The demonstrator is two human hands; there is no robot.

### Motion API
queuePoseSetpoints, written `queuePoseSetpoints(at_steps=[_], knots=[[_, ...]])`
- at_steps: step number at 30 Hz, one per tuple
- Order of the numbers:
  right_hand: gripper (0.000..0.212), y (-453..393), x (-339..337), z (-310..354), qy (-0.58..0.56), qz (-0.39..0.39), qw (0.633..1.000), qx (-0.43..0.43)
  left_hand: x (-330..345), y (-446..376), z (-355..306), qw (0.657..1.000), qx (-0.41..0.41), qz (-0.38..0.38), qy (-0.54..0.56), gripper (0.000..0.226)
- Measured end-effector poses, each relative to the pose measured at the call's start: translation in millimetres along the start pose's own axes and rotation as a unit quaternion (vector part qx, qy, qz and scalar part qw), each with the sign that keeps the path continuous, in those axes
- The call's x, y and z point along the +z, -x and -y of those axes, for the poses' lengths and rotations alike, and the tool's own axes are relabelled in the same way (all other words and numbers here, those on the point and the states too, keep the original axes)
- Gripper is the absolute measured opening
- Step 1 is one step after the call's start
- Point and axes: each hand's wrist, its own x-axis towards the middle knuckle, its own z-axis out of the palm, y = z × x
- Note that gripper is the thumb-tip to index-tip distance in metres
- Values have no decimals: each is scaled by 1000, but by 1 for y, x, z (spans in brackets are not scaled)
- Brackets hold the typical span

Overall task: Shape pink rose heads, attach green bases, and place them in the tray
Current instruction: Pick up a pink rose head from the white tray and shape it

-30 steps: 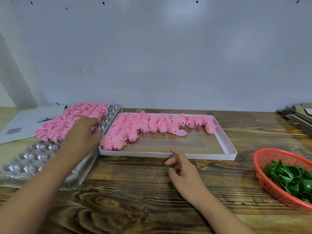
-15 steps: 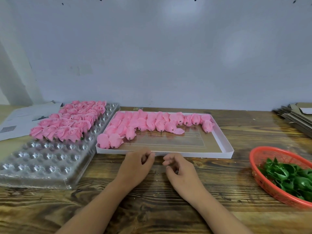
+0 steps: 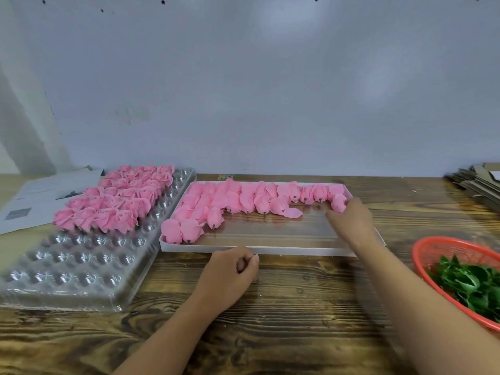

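Right hand: your right hand reaches into the far right corner of the white box; its fingertips touch the rightmost pink rose head, and you cannot tell from this angle whether they pinch it or only rest on it.
Left hand: your left hand sits on the bench just near of the box's front wall, fingers curled in, thumb against forefinger; anything held there is too small to make out.
Unshaped rose heads: closed pink buds lie on their sides along the far wall of the white box, a double row at the left thinning to a single row at the right, with short dark stubs pointing toward you. Two buds lie nearest you at the left end.
Loose petal: one pink petal lies flat on the box floor, just beside the middle of the row.
Finished roses: opened pink roses fill the far part of the clear plastic tray at your left; its near cups show bare.
Green bases: the green leafy pieces sit heaped in the red mesh basket at the near right, well apart from both hands.
Elsewhere: printed paper lies at the far left, and flat cardboard sheets are stacked at the far right.
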Motion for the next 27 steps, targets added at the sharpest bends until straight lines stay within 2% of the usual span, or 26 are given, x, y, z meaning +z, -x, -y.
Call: queuePoseSetpoints(at_steps=[3,10,13,16,23,27], knots=[[40,-21,8,-7,30,19,997,72,-1,-1,1,1000,-11,0,5,30],[30,-43,19,-10,139,33,987,75,-4,-3,2,999,-23,-4,35,28],[53,-49,22,-9,165,44,981,96,-4,-5,2,999,-30,-1,35,26],[60,-54,26,-10,169,36,979,110,-4,-6,3,999,-32,3,37,24],[49,-59,30,-14,168,24,979,114,-3,-6,3,999,-29,3,39,24],[23,-57,29,-16,138,20,984,115,-4,-6,3,999,-32,2,43,25]])
